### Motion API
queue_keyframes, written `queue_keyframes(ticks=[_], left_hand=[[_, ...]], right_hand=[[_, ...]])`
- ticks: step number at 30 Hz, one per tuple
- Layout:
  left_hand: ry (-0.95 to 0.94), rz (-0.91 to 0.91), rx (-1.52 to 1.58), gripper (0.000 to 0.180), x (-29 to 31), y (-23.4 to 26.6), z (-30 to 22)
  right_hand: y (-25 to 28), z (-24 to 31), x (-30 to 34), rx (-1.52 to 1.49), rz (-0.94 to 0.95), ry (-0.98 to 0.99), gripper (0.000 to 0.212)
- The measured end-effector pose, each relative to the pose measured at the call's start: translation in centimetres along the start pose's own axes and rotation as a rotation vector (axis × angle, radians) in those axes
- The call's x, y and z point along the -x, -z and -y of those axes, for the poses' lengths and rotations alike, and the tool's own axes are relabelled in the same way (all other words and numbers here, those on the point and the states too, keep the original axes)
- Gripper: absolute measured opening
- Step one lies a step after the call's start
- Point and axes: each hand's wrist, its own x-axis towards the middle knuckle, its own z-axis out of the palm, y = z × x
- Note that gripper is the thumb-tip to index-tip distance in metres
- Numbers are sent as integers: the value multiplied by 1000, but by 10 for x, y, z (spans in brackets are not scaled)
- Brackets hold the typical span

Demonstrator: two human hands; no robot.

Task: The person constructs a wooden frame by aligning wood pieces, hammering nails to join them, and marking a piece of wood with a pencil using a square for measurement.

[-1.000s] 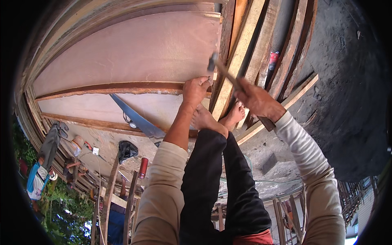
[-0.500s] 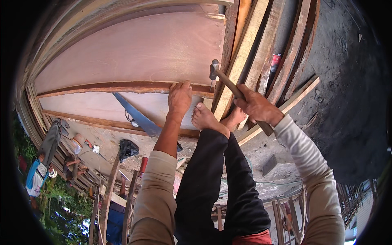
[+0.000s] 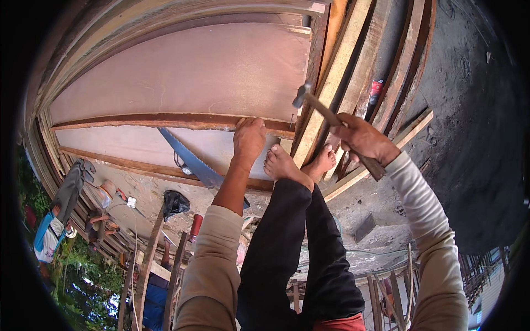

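My right hand (image 3: pixel 364 140) is wrapped round the wooden handle of a hammer (image 3: pixel 328 114). The hammer's metal head hangs in the air above and slightly right of a thin nail (image 3: pixel 292 118). That nail stands upright near the right end of a reddish-brown wooden batten (image 3: pixel 182 121), which lies along a large pinkish plywood sheet (image 3: pixel 204 71). Left of the nail, my left hand (image 3: pixel 249 140) grips the batten, its fingers curled over the wood. A handsaw (image 3: pixel 193 165) with a blue blade rests below the batten, partly behind my left forearm.
My bare feet (image 3: pixel 281 163) are beside the batten's right end. Long timbers (image 3: pixel 331 77) lie at the right, with a red packet (image 3: pixel 376 91) among them. A second batten (image 3: pixel 127 163) edges the sheet. A black plastic bag (image 3: pixel 175 204) and other people (image 3: pixel 102 223) are at the lower left.
My right hand and the hammer have moved a little right, and the hammer head has turned and come away from over the nail. My left hand still grips the batten.
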Motion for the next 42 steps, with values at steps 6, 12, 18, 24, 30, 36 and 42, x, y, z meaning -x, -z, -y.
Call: queue_keyframes(ticks=[6,12,18,24,30,36,42], left_hand=[[44,11,-5,13,11,9,-12],[3,11,23,10,-1,6,2],[75,28,15,12,16,6,-4],[104,54,33,14,16,8,-2],[45,38,30,12,10,12,-9],[47,66,63,11,10,9,-4],[30,-5,48,12,14,7,-3]], right_hand=[[17,25,17,-182,-766,461,35],[6,9,7,121,-28,-7,46],[38,60,22,-365,-1040,670,25],[-1,8,7,85,-80,-5,33],[3,34,0,-481,-1036,590,27],[-4,20,0,75,-110,61,33],[-14,26,7,-62,-637,270,35]])
